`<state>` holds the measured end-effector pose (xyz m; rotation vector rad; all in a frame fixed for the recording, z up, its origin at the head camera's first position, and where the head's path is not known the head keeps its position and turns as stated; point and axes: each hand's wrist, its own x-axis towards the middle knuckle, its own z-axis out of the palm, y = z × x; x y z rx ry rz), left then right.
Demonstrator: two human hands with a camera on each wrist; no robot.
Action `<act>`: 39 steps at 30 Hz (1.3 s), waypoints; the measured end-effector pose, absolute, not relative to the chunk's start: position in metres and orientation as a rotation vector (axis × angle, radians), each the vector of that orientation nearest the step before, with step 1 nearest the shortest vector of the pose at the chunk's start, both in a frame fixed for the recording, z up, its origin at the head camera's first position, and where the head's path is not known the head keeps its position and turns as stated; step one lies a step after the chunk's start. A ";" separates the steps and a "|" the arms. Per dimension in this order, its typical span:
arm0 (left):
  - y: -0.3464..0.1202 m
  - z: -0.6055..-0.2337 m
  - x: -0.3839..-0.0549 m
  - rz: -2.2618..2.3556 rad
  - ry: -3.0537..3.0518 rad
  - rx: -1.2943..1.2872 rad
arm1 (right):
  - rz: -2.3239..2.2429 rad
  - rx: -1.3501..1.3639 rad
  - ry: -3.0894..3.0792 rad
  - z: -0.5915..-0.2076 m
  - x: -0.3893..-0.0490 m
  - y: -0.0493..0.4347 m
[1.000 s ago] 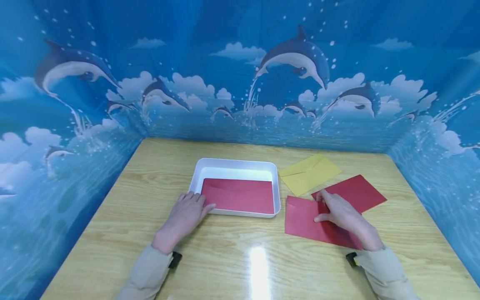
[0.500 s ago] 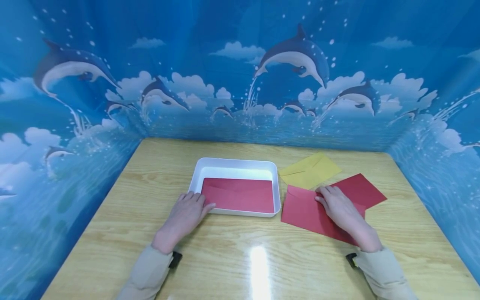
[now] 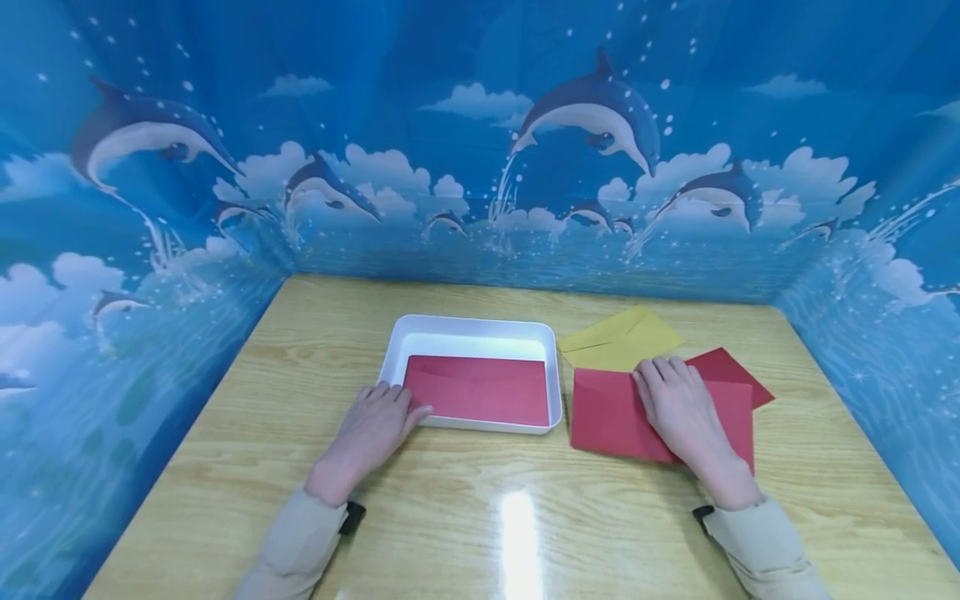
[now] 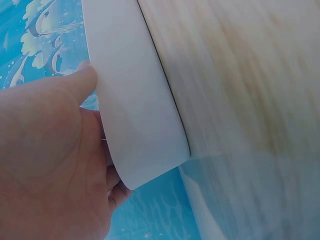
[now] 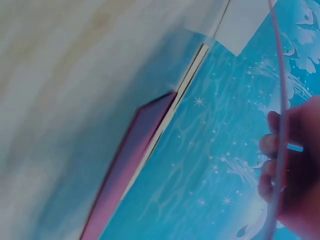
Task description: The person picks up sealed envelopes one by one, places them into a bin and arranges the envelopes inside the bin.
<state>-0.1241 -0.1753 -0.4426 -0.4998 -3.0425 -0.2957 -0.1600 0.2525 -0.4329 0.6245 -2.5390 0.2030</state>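
My left hand (image 3: 373, 423) grips the near left corner of a white tray (image 3: 480, 328); in the left wrist view, the thumb and fingers of the left hand (image 4: 55, 145) lie about the tray's wall (image 4: 135, 100). A red envelope (image 3: 480, 390) lies inside the tray. My right hand (image 3: 681, 408) pinches another red envelope (image 3: 607, 412) by its far edge, lifted off the table. In the right wrist view, this held envelope (image 5: 281, 90) appears edge-on, with fingertips of the right hand (image 5: 295, 165) at it.
Behind the held envelope, a further red envelope (image 3: 723, 367) lies partly covered on the wooden table (image 3: 450, 517). A yellow envelope (image 3: 622, 337) lies right of the tray, near its far right corner. A dolphin-printed curtain (image 3: 480, 167) stands behind and at both sides.
My right hand has taken hold of the red envelope's far edge, turned it straighter and raised it from the table. The left hand and tray have stayed put.
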 end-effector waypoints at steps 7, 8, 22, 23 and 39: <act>-0.175 -0.441 -0.123 -0.298 -3.047 -0.495 | 0.193 0.635 -2.428 -0.419 -0.165 0.246; -0.175 -0.441 -0.123 -0.300 -3.046 -0.495 | 0.194 0.638 -2.415 -0.416 -0.166 0.244; -0.176 -0.441 -0.123 -0.306 -3.051 -0.488 | 0.300 0.667 -2.358 -0.374 -0.188 0.182; -0.176 -0.441 -0.123 -0.305 -3.051 -0.489 | 0.318 0.684 -2.350 -0.371 -0.189 0.175; -0.175 -0.440 -0.123 -0.279 -3.036 -0.516 | 0.605 0.984 -2.490 -0.372 -0.195 0.075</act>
